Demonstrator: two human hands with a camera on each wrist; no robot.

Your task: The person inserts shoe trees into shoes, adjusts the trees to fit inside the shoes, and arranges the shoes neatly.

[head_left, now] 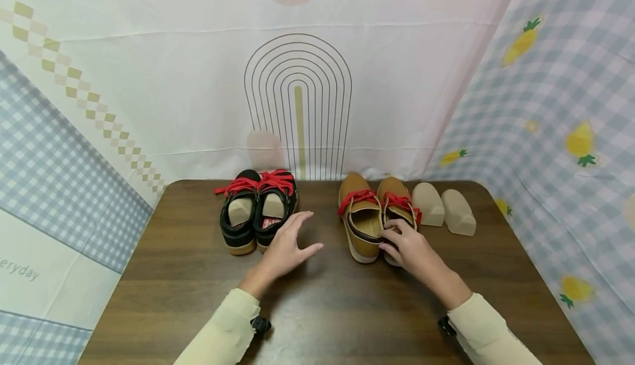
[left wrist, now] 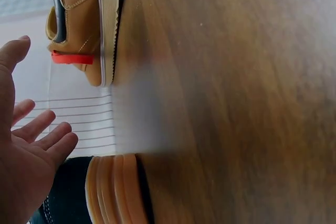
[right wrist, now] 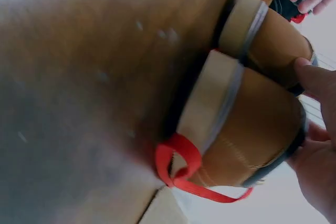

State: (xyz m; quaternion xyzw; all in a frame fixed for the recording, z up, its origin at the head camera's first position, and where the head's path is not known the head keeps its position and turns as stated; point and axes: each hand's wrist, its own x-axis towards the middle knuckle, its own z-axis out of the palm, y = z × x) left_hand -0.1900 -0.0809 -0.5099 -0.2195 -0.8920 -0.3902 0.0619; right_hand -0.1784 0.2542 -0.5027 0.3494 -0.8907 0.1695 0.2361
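Two tan shoes with red laces stand side by side at the back of the table, toes toward the wall. My right hand (head_left: 409, 246) grips the collar of the right tan shoe (right wrist: 252, 129), its thumb near the heel of the left tan shoe (head_left: 364, 243). Part of the right shoe is hidden behind the hand. My left hand (head_left: 288, 246) hovers with fingers spread, holding nothing, beside a pair of black shoes (head_left: 233, 238) with red laces. Beige shoe inserts (head_left: 240, 211) sit inside the black shoes. The left tan shoe's opening shows its bare insole.
Two more beige shoe inserts (head_left: 458, 213) lie right of the tan shoes. A brown wooden table (head_left: 347, 310) carries everything. Patterned cloth (head_left: 397, 78) hangs behind its back edge, and checked cloth (head_left: 570, 106) hangs along the right side.
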